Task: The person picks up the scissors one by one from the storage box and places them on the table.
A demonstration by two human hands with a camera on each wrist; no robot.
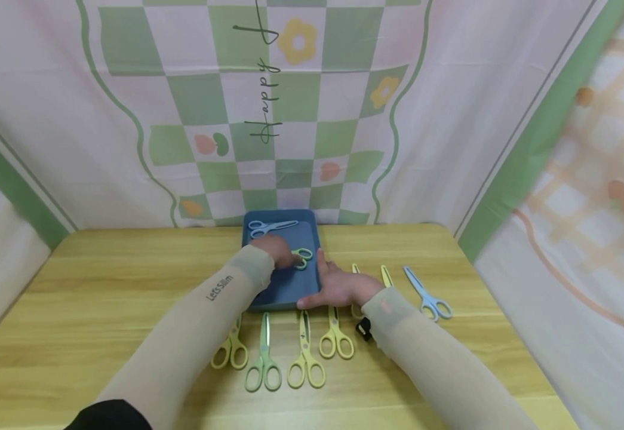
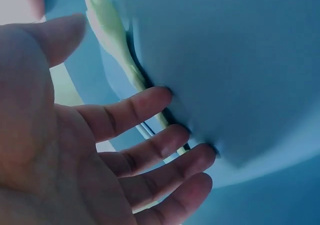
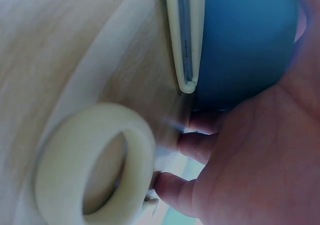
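A blue tray (image 1: 285, 292) stands at the back of the table. Inside it, my left hand (image 1: 274, 249) reaches over light green scissors (image 1: 305, 253). The left wrist view has its fingers extended along these scissors (image 2: 107, 25), fingertips at the tray floor, thumb apart from the handle. Blue scissors (image 1: 274, 227) lie at the tray's far end. Spread along the tray's right side and front corner, my right hand (image 1: 340, 288) rests against the wall and holds nothing. Close to it in the right wrist view are a scissors tip (image 3: 187, 85) and a pale yellow handle loop (image 3: 52, 180).
In front of the tray lie green scissors (image 1: 263, 367) and several yellow scissors (image 1: 305, 361), handles toward me. To the right, blue scissors (image 1: 424, 295) lie beside yellow ones (image 1: 386, 275), partly behind my right arm. A patterned curtain (image 1: 290, 119) hangs behind the table.
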